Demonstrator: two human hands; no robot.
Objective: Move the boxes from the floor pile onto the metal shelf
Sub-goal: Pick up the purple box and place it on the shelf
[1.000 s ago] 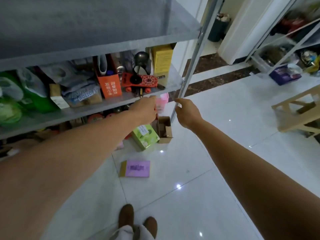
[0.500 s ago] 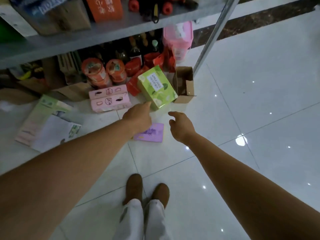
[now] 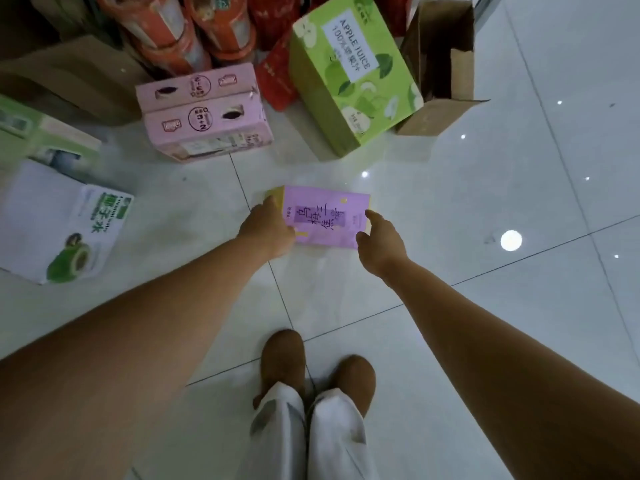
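A flat purple box [image 3: 325, 216] with dark writing lies on the white floor tiles in front of me. My left hand [image 3: 268, 230] is at its left end, fingers over the yellowish edge, touching it. My right hand [image 3: 379, 240] is at its right end with the fingers extended toward the edge; whether it touches is unclear. Neither hand has the box lifted. Behind it stand a green apple juice box [image 3: 349, 77], two stacked pink boxes [image 3: 204, 112] and an open brown carton [image 3: 440, 67]. The metal shelf is out of view.
A white and green box [image 3: 65, 223] lies on the floor at the left. Orange tubs [image 3: 194, 29] and red packets [image 3: 277, 74] crowd the back. My feet in brown shoes [image 3: 315, 372] stand just below the purple box. Open tile floor extends to the right.
My view dropped from the shelf to the floor pile. Both hands came down from the shelf edge and now flank the purple box, which looks much closer.
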